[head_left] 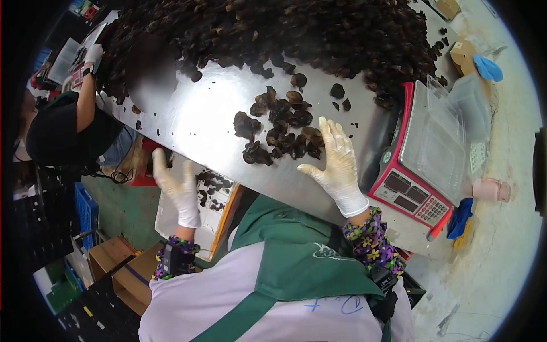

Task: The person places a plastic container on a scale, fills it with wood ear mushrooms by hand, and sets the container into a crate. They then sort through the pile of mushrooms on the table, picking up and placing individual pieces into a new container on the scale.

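My right hand [337, 165], in a pale glove, is open at the right side of a small group of dark dried mushrooms [282, 122]. Its fingers are stretched out, with the fingertips right beside the nearest pieces. The group lies on a shiny steel table [211, 137]. My left hand [178, 191], gloved too, is held off the table's front edge with its fingers apart and nothing in them. Below it is a white foam box [166, 219], where a few dark bits [212, 188] lie on the bottom.
A large heap of the same mushrooms [273, 34] covers the table's far side. On the right stands a red scale [393, 171] with a clear plastic tub [433, 131] on its pan. Another person [62, 125] works at the left, near cardboard boxes [111, 256] and a blue crate [85, 214].
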Tool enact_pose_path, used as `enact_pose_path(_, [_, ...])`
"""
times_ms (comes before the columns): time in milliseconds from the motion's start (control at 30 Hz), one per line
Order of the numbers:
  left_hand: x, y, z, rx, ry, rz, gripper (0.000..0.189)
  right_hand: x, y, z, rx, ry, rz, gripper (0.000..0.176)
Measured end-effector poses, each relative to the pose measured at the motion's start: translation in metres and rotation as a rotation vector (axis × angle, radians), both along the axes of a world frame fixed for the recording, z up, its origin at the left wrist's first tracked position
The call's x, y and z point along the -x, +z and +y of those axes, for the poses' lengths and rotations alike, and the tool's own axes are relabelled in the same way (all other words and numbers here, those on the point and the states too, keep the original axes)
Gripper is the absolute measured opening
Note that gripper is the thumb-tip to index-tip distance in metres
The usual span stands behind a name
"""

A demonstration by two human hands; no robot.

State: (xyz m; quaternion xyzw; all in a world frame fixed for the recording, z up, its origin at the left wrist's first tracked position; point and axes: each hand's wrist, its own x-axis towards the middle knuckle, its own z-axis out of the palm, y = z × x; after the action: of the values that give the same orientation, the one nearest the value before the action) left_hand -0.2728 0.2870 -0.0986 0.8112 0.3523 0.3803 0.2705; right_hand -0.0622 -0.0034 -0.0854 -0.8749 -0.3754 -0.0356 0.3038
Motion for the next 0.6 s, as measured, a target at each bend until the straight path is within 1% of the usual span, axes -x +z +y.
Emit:
enact_pose_path(67, [-0.020, 0.003, -0.020, -0.184, -0.252, 0.233, 0.098, -0.003, -0.001, 0.006, 0.126, -0.007, 0.017, 0.126])
enact_pose_path(100, [-0.034, -0.006, -0.030, -0.064, -0.363, 0.232, 0.111, -0.005, 0.000, 0.010, 0.127, -0.007, 0.012, 0.126])
enact_pose_path(167, [-0.066, 0.013, -0.048, -0.160, -0.511, 0.375, 0.118, -0.006, 0.001, 0.018, 0.199, 0.009, 0.013, 0.135])
enact_pose_path(233, [-0.092, 0.008, -0.049, -0.181, -0.592, 0.343, 0.121, -0.007, 0.001, 0.025, 0.199, 0.015, 0.000, 0.136])
enact_pose_path(367, [-0.136, 0.015, -0.050, -0.127, -0.641, 0.324, 0.118, -0.013, -0.002, 0.041, 0.202, 0.010, 0.001, 0.138])
enact_pose_path(433, [-0.156, 0.017, -0.050, -0.100, -0.695, 0.272, 0.113, -0.016, -0.002, 0.049, 0.187, 0.003, 0.001, 0.138])
enact_pose_path(467, [-0.166, 0.019, -0.050, -0.089, -0.719, 0.255, 0.106, -0.018, -0.003, 0.053, 0.176, 0.004, 0.018, 0.137])
enact_pose_path(500, [-0.176, 0.018, -0.051, -0.089, -0.719, 0.253, 0.106, -0.020, -0.003, 0.057, 0.165, 0.004, 0.034, 0.136])
enact_pose_path(567, [-0.193, 0.014, -0.052, -0.205, -0.783, 0.296, 0.101, -0.026, -0.001, 0.062, 0.157, 0.004, 0.013, 0.137])
enact_pose_path(600, [-0.198, 0.014, -0.054, -0.237, -0.783, 0.295, 0.091, -0.029, -0.004, 0.064, 0.121, 0.001, 0.002, 0.135])
